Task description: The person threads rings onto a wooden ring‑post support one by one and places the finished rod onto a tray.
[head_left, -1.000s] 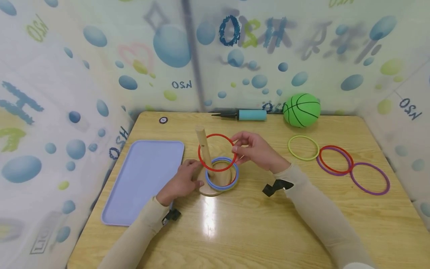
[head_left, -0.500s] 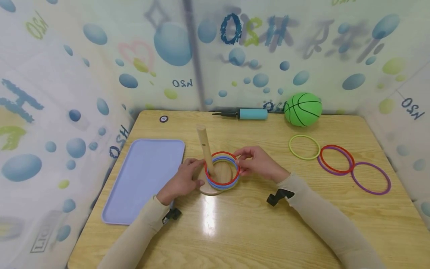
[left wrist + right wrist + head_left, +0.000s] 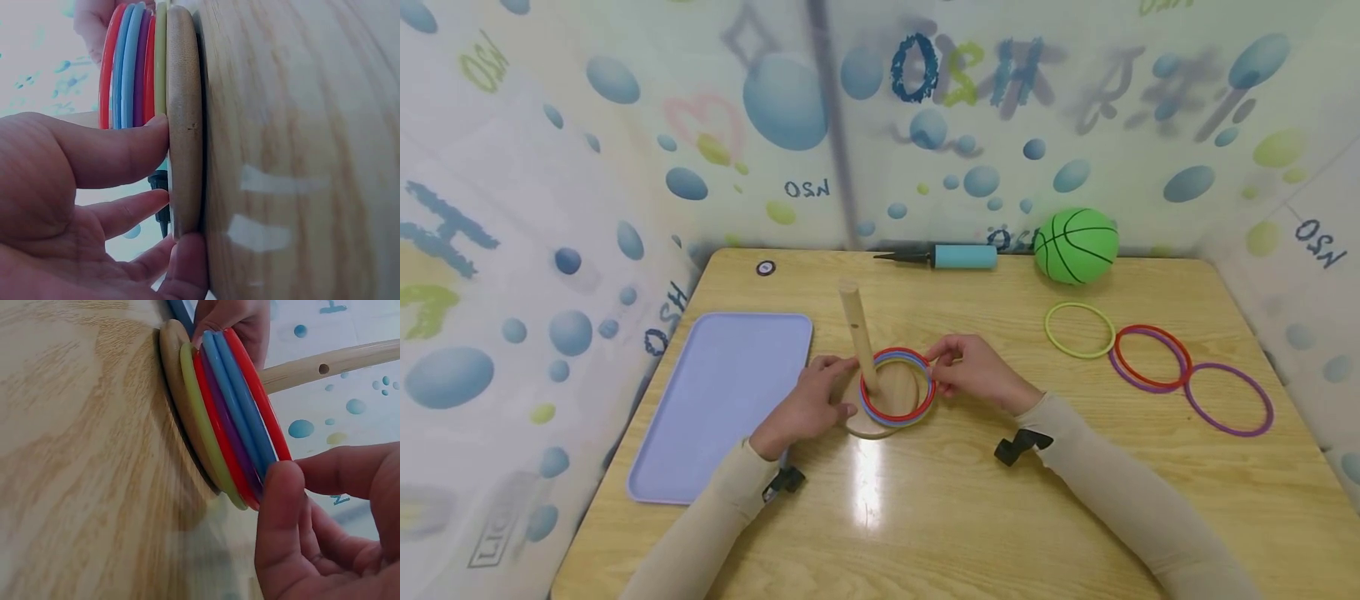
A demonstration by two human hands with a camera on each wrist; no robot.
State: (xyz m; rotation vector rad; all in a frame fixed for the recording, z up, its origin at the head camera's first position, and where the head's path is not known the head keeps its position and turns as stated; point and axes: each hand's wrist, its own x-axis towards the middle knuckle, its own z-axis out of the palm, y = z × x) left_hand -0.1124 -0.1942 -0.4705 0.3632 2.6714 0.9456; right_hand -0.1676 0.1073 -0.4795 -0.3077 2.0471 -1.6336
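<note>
A ring-toss stand has an upright wooden peg (image 3: pixel 859 333) on a round wooden base (image 3: pixel 184 125). Around the peg lies a stack of several rings, blue rings (image 3: pixel 240 400), a purple one, another red one and a yellow-green one lowest. Uppermost is a red ring (image 3: pixel 259 394), lying on the stack at the peg. My right hand (image 3: pixel 977 371) pinches its right side between thumb and finger (image 3: pixel 284 487). At the base's left rim, my left hand (image 3: pixel 808 400) grips the edge, its thumb (image 3: pixel 119 150) on the upper face near the rings.
To the left lies a lavender tray (image 3: pixel 722 400). A yellow-green ring (image 3: pixel 1079 330), overlapping red and purple rings (image 3: pixel 1152 358), and a purple ring (image 3: pixel 1228 398) lie on the right. At the back are a blue hand pump (image 3: pixel 962 257), a green ball (image 3: pixel 1077 246) and a small round disc (image 3: pixel 766 267).
My right hand has lowered the red ring from partway up the peg onto the stack. My left hand has stayed at the base.
</note>
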